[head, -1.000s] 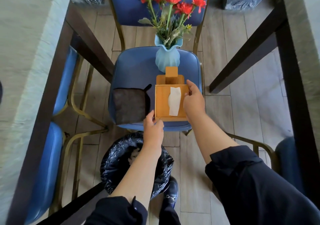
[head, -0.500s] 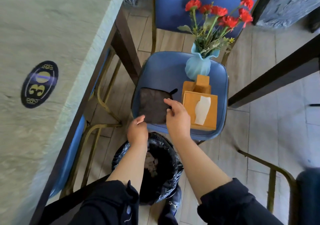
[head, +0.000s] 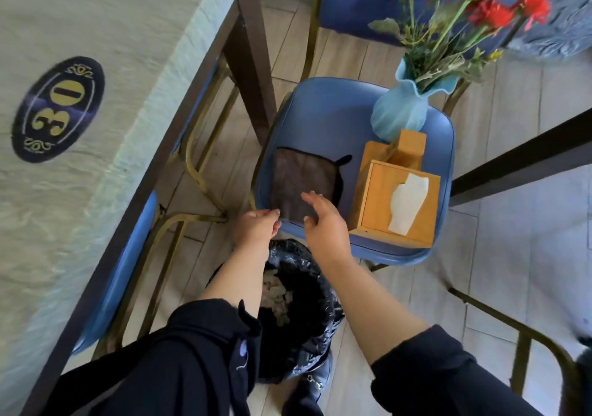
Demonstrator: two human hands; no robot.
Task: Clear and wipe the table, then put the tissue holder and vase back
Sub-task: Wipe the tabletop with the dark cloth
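A blue chair seat (head: 323, 120) carries three things. A dark brown cloth (head: 298, 181) lies flat at its front left. Beside it stands a wooden tissue holder (head: 384, 204) with a white tissue sticking out. Behind that is a light blue vase (head: 400, 117) of red flowers. My right hand (head: 323, 223) hovers over the cloth's near edge, fingers spread and holding nothing. My left hand (head: 256, 226) is at the seat's front edge by the cloth's near corner, fingers relaxed. The pale table (head: 96, 63) with an oval "30" plaque is at the left.
A bin lined with a black bag (head: 298, 313) stands on the floor under my arms. Blue chairs with gold frames (head: 128, 271) are tucked under the table at left. A dark table leg (head: 253, 56) stands by the chair. Another table's dark rail (head: 519, 156) crosses at right.
Both hands left the tissue holder and moved left to the cloth. My view swung left, bringing the table top and its plaque into sight.
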